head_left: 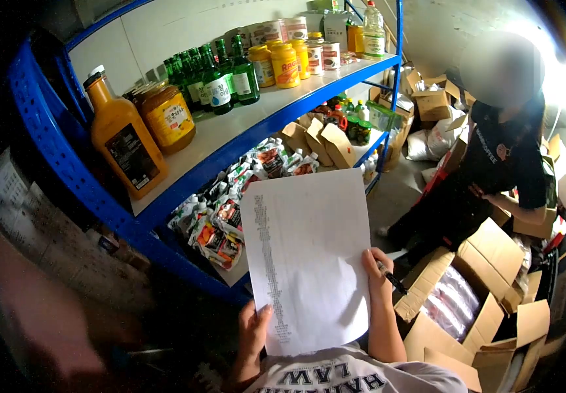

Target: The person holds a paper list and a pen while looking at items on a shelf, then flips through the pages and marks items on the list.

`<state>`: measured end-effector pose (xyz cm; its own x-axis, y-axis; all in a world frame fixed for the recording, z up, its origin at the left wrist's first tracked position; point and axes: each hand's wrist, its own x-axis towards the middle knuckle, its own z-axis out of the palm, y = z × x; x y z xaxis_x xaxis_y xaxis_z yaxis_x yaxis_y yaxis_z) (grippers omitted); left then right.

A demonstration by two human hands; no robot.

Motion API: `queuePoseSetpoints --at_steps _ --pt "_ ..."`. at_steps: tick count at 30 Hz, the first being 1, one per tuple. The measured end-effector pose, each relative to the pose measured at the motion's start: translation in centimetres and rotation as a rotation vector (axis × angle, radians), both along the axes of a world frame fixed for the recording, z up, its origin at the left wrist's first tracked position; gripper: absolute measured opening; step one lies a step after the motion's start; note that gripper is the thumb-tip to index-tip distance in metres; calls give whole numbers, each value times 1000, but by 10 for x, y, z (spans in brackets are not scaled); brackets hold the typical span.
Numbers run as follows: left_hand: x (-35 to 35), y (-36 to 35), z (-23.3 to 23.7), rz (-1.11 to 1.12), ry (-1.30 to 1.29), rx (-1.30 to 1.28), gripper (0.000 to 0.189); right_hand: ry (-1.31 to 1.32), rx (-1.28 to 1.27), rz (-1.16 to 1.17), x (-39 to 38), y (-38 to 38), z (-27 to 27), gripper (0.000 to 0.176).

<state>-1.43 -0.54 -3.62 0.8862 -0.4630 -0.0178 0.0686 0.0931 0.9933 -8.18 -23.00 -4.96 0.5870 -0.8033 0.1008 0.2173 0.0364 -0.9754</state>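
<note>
A white sheet of paper (315,255) with a column of small print down its left side is held up in front of my chest. My left hand (254,327) grips its lower left edge, thumb on the front. On the right edge, my right hand (379,278) pinches the sheet and also holds a dark pen (392,278) pointing outward to the right. The print is too small to read. Most of the fingers of both hands are hidden behind the paper.
A blue-framed shelf (283,108) bears green bottles (217,85), yellow jars (286,65) and a large sauce bottle (125,137). Pouches (220,226) lie on the lower level. Open cardboard boxes (492,255) crowd the right floor, where another person (502,150) stands.
</note>
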Motion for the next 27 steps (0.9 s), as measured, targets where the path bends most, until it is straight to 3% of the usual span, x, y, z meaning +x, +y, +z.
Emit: queuePoseSetpoints --at_steps 11,21,25,27 --pt "12 -6 -10 -175 142 -42 23 19 -88 -2 -12 -11 3 32" --pt "9 1 -23 -100 299 -113 18 13 -65 -17 -9 -10 -14 22" --pt "4 0 -33 -7 272 -172 13 -22 -8 -16 -6 -6 -17 22" --pt "1 -2 -31 58 71 -51 15 -38 -9 -6 -6 -3 -19 22"
